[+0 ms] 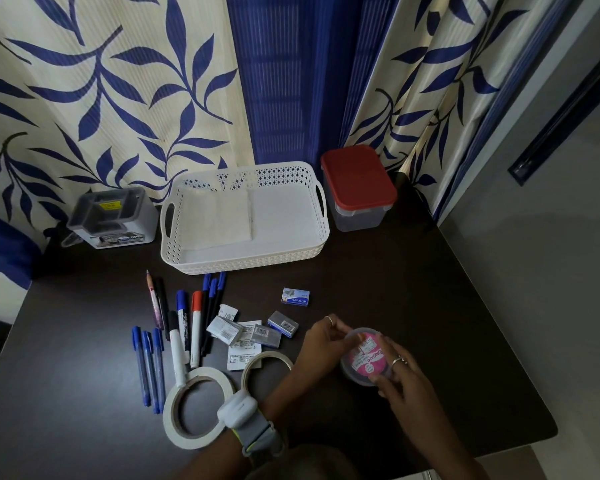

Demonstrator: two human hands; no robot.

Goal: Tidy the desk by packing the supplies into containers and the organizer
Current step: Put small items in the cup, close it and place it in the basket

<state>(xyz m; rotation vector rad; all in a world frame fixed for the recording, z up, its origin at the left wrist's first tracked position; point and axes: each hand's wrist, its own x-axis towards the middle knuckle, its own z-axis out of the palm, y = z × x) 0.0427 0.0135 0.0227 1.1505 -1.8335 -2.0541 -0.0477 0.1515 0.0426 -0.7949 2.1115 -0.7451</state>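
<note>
A small round clear tub with a pink label (367, 356) sits at the right front of the dark desk (430, 306). My left hand (321, 344) grips its left rim and my right hand (400, 374) curls round its right side. Pens and markers (179, 327) lie in a loose row to the left. Small staple boxes (282, 324) and paper slips lie in the middle. Two tape rolls (198, 407) rest near my left wrist. A white lattice basket (243, 216) stands at the back, a grey desk organizer (110, 216) to its left.
A clear box with a red lid (357, 187) stands at the back right beside the basket. A blue-leaf curtain hangs behind the desk. The desk's right edge meets a grey wall. A white band device sits on my left wrist.
</note>
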